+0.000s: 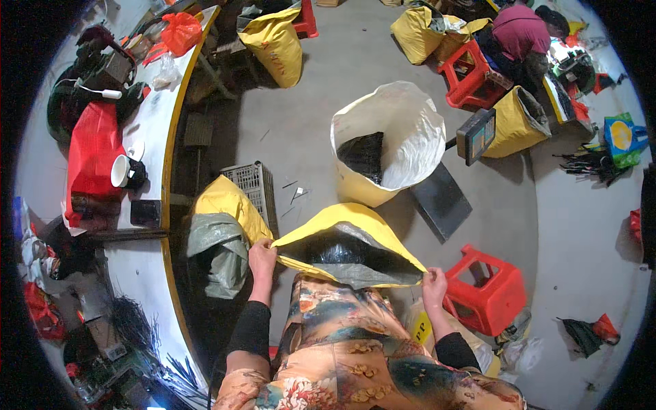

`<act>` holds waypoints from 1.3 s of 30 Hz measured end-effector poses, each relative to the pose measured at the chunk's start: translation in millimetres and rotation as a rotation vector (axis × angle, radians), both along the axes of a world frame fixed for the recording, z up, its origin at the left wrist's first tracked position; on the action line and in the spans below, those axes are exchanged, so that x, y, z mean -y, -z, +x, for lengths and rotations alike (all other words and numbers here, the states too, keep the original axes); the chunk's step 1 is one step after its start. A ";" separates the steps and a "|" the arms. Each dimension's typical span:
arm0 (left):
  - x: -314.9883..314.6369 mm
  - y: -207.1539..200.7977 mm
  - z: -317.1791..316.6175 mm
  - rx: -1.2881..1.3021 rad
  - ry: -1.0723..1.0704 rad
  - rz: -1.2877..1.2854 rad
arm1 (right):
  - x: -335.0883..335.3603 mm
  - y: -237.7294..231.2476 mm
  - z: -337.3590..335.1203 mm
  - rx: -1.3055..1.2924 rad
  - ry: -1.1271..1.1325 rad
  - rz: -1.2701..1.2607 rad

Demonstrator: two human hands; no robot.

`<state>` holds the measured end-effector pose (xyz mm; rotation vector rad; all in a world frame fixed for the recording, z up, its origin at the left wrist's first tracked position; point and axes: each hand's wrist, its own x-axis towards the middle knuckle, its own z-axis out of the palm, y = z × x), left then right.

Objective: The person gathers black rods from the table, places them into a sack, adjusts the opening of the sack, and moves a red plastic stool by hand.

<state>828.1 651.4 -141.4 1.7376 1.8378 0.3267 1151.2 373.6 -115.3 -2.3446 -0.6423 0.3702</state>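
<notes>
My left hand (262,261) and my right hand (433,287) each grip one corner of the mouth of a yellow woven sack (369,222). The sack's mouth is stretched wide between them, close in front of my body. Its grey lining shows, and something black and shiny (338,250) lies inside; what it is I cannot make out. Just beyond stands a tall white woven sack (417,130), its mouth wide, with a black bundle (369,154) inside. To the left of my left hand sits another yellow sack (229,201) with a grey-green lining folded outward.
A floor scale's dark platform (443,201) lies beside the white sack, its display (476,137) on a post. A red stool (488,290) is at my right. A grey plastic crate (256,184) and a long white table (147,273) are at left. A person (521,34) works at far right.
</notes>
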 end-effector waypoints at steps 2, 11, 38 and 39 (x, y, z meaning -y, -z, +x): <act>-2.2 -12.2 -3.3 -0.078 0.079 -0.074 | -3.3 -15.2 -6.3 0.075 -0.040 0.003; 9.8 -32.1 -8.0 -0.198 0.186 -0.103 | -40.2 -40.9 -22.3 0.060 -0.291 0.088; 60.5 -138.3 99.7 -0.028 0.435 -0.141 | 24.8 -17.0 37.6 -0.309 -0.704 -0.201; 61.0 -134.0 99.1 -0.016 0.431 -0.124 | 27.1 -16.1 37.1 -0.290 -0.712 -0.224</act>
